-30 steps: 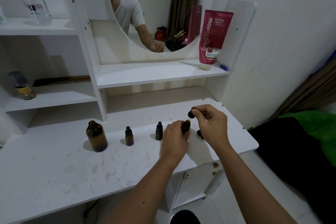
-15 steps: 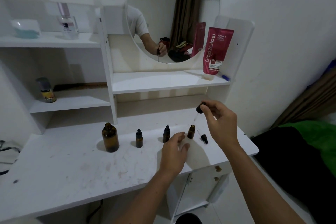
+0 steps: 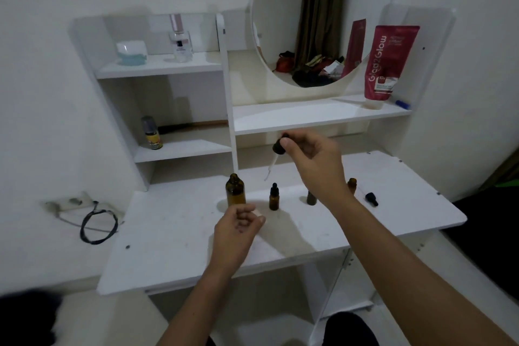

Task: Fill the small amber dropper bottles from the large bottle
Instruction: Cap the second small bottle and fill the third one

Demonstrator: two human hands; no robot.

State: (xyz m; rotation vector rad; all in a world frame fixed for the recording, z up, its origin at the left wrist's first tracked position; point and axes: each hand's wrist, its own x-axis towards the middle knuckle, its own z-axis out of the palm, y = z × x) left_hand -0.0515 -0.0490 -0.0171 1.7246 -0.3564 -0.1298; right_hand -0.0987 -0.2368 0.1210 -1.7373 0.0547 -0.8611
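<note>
The large amber bottle [image 3: 235, 190] stands uncapped on the white dressing table [image 3: 174, 239]. Right of it is a capped small dropper bottle [image 3: 274, 197]; a second small bottle [image 3: 311, 199] is mostly hidden behind my right wrist. A third small bottle [image 3: 351, 184] stands uncapped at the right, with a loose black dropper cap [image 3: 371, 199] lying beside it. My right hand [image 3: 314, 160] pinches a black-bulbed dropper [image 3: 276, 154] in the air, its glass tip pointing down-left toward the large bottle. My left hand [image 3: 236, 233] hovers in front of the large bottle, fingers loosely curled, holding nothing.
Shelves behind hold a perfume bottle [image 3: 181, 39], a white-blue jar [image 3: 131, 52], a small yellow-labelled bottle [image 3: 151, 133] and a red tube [image 3: 389, 62] by the round mirror [image 3: 280, 22]. A power strip with a coiled cable [image 3: 95, 222] lies left of the table.
My right hand lifted the dropper out of the rightmost small bottle and carried it left toward the large bottle. My left hand let go of that bottle and moved left.
</note>
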